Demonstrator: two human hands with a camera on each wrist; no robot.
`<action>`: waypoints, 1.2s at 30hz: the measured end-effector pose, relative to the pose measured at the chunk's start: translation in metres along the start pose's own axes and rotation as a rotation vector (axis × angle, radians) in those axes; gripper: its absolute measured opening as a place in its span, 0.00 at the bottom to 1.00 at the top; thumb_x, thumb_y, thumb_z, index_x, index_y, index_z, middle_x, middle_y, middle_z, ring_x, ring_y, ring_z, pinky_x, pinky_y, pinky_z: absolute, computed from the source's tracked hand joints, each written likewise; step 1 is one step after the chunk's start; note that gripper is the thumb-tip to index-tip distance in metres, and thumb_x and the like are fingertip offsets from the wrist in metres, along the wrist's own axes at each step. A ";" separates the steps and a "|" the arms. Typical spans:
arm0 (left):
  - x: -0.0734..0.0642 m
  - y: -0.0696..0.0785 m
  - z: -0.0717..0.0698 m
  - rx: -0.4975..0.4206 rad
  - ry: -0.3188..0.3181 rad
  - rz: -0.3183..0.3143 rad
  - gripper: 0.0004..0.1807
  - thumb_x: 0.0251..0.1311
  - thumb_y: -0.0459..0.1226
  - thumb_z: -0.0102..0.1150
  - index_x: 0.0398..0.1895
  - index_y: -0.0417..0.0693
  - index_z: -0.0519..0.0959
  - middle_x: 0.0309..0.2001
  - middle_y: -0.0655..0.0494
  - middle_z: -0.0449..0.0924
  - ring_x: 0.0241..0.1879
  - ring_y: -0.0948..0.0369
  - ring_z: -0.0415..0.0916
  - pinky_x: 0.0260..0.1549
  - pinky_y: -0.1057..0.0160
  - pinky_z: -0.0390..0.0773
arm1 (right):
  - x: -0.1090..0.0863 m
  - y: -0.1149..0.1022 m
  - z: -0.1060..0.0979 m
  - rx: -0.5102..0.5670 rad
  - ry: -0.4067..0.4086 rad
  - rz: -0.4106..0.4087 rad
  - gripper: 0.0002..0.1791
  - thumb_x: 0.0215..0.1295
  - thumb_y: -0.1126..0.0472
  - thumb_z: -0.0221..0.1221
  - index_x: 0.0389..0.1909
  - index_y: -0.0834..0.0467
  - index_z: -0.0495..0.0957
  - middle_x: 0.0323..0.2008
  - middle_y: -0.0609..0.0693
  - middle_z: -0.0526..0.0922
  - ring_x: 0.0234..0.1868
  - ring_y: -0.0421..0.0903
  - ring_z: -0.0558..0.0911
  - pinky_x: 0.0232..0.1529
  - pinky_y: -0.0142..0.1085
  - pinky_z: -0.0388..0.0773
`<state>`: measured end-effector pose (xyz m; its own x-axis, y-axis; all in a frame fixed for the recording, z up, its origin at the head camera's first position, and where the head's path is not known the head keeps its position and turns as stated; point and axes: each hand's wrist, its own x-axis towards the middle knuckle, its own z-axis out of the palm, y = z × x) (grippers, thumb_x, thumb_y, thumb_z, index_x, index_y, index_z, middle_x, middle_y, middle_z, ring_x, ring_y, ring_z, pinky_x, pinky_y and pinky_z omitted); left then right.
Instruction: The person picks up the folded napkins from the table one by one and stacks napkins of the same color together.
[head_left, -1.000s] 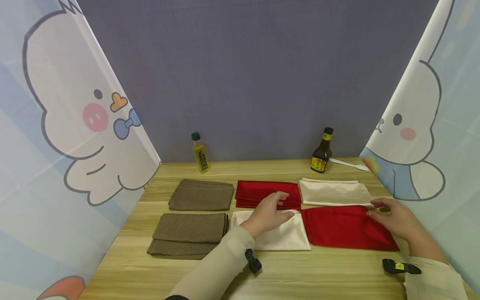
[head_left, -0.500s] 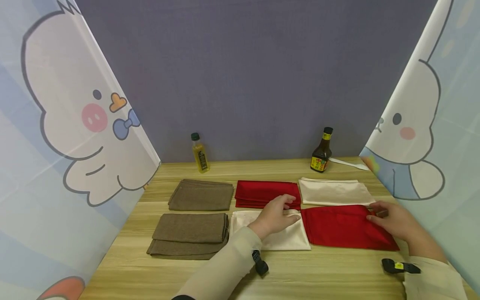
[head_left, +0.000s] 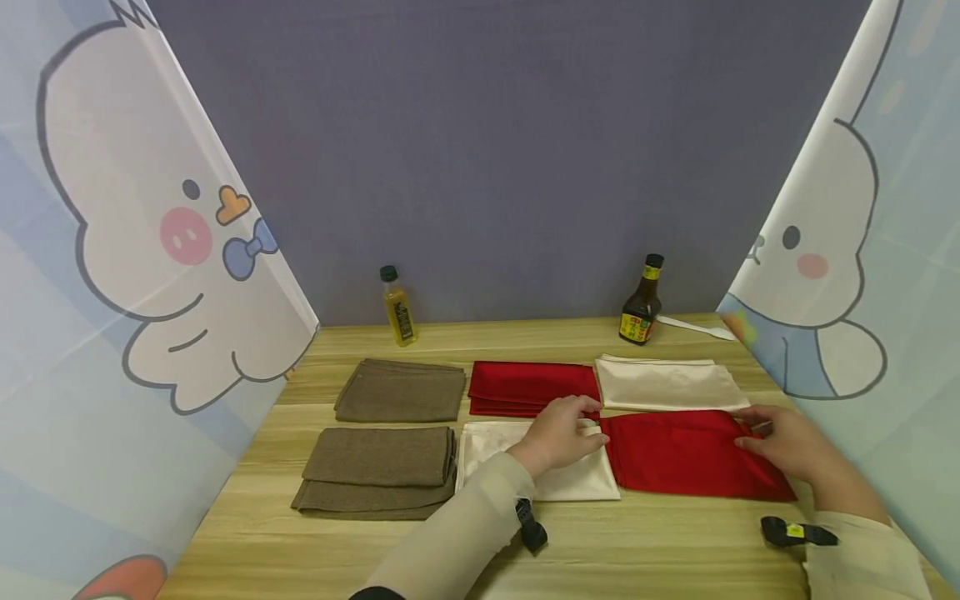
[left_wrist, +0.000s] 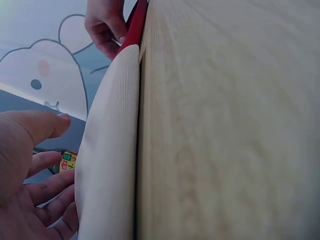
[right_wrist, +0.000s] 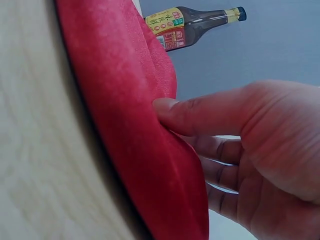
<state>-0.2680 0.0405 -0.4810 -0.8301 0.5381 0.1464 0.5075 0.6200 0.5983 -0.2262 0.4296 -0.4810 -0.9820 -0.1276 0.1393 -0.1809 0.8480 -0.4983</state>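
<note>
Wrist views low, head view high

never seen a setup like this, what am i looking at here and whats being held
No machine here, just a person's left hand and right hand. The wide picture comes from a camera on the head; the two close ones come from a camera on each wrist, so things look tipped sideways.

Two rows lie on the wooden table. Back row, left to right in the wide picture: brown cloth, red cloth, cream cloth. Front row: second brown cloth, front cream cloth, front red cloth. Behind them stand a yellow bottle and a dark bottle, with a white utensil beside it.

The right hand pinches the front red cloth near its right end. The left hand is by the front cream cloth, gripping nothing; whether it touches cloth is hard to tell.
</note>
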 end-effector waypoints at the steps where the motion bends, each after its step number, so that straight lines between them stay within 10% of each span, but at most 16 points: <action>1: 0.001 0.001 0.001 0.017 -0.001 -0.002 0.27 0.66 0.50 0.71 0.66 0.56 0.79 0.56 0.65 0.82 0.53 0.68 0.76 0.51 0.72 0.75 | 0.000 -0.001 0.000 0.003 0.001 -0.003 0.23 0.58 0.66 0.74 0.52 0.72 0.83 0.44 0.65 0.87 0.40 0.59 0.86 0.35 0.37 0.81; 36: 0.018 0.011 0.012 0.209 -0.069 -0.006 0.27 0.66 0.53 0.70 0.66 0.57 0.80 0.54 0.70 0.83 0.55 0.66 0.74 0.53 0.73 0.72 | -0.002 0.002 0.001 -0.045 0.013 -0.029 0.06 0.58 0.71 0.70 0.36 0.63 0.86 0.33 0.51 0.86 0.33 0.34 0.77 0.35 0.36 0.78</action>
<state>-0.2747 0.0639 -0.4812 -0.8193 0.5670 0.0848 0.5452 0.7246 0.4215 -0.2246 0.4309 -0.4828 -0.9755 -0.1465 0.1642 -0.2067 0.8661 -0.4551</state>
